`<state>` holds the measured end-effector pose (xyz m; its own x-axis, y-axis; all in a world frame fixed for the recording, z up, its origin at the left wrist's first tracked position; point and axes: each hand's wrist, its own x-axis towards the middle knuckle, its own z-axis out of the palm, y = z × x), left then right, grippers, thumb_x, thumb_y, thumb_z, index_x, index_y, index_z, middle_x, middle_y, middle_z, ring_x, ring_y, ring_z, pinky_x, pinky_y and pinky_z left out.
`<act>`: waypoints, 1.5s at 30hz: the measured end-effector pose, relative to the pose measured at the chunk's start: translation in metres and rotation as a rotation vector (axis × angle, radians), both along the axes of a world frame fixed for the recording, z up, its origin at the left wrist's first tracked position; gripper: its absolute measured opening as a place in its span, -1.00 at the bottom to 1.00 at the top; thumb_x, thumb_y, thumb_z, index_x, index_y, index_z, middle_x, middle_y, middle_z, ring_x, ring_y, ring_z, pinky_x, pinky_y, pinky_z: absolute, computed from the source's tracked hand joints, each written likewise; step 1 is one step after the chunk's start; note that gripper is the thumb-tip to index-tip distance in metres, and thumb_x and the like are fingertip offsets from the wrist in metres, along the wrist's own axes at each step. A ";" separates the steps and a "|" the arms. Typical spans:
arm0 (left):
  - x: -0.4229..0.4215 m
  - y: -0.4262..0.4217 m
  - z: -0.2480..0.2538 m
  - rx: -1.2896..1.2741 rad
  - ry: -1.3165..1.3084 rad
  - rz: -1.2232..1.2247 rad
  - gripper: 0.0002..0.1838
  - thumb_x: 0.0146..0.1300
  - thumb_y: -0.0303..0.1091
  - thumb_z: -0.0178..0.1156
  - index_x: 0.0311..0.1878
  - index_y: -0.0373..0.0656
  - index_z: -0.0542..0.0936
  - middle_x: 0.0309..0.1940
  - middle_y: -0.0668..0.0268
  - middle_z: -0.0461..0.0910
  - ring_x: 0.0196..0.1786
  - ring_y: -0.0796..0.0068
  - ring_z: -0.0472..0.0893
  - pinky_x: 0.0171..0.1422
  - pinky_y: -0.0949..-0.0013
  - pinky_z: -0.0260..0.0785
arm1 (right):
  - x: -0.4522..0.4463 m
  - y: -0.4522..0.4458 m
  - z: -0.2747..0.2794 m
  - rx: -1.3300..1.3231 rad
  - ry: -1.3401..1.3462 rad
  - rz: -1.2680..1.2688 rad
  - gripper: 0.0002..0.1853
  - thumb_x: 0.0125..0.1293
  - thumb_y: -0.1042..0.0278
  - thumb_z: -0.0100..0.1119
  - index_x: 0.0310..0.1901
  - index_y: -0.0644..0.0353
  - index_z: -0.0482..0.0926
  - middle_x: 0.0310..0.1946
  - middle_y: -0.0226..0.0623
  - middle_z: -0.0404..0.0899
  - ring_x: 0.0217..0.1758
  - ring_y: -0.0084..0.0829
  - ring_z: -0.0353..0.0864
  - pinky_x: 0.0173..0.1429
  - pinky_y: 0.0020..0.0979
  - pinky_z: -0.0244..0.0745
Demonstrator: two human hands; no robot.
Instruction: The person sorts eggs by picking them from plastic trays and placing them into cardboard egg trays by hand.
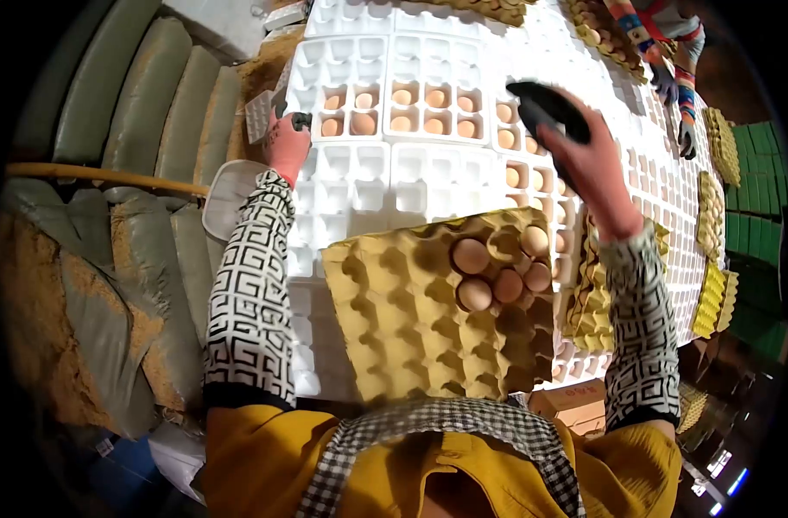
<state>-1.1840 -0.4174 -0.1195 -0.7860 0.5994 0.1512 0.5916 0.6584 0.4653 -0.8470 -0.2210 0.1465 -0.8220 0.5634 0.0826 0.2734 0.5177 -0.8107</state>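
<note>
My left hand, in a pink glove with black fingertips, is at the left edge of a white foam egg tray. Its fingers are curled closed, and whatever they may grip is hidden. Over the foam trays to the right is my right hand, gloved alike, thumb and fingers apart with no egg visible between them. Brown eggs fill the nearer rows of the foam cells. Close to my body, a yellowish pulp egg tray lies tilted across the foam trays, with several eggs clustered at its right side.
Stacked grey-green sacks and a scoop-like white container beside a wooden pole line the left. Another person's gloved hand is at the far right, near more pulp trays. A cardboard box stands below the table edge.
</note>
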 end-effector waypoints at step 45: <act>-0.027 0.021 0.074 -0.075 -0.220 0.011 -0.40 0.01 0.10 0.37 -0.02 -0.21 0.65 -0.08 0.03 0.69 0.01 0.04 0.67 0.08 0.09 0.49 | 0.007 -0.032 -0.018 0.413 -0.135 0.225 -0.51 -0.05 0.19 0.55 -0.03 0.08 0.66 0.17 -0.08 0.49 0.03 -0.14 0.67 0.04 -0.23 0.61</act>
<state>-1.2115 -0.3967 -0.0452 -0.8015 0.5940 -0.0692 0.4742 0.7018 0.5316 -0.8395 -0.2534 0.1281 -0.9386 0.3128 0.1456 0.2063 0.8470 -0.4899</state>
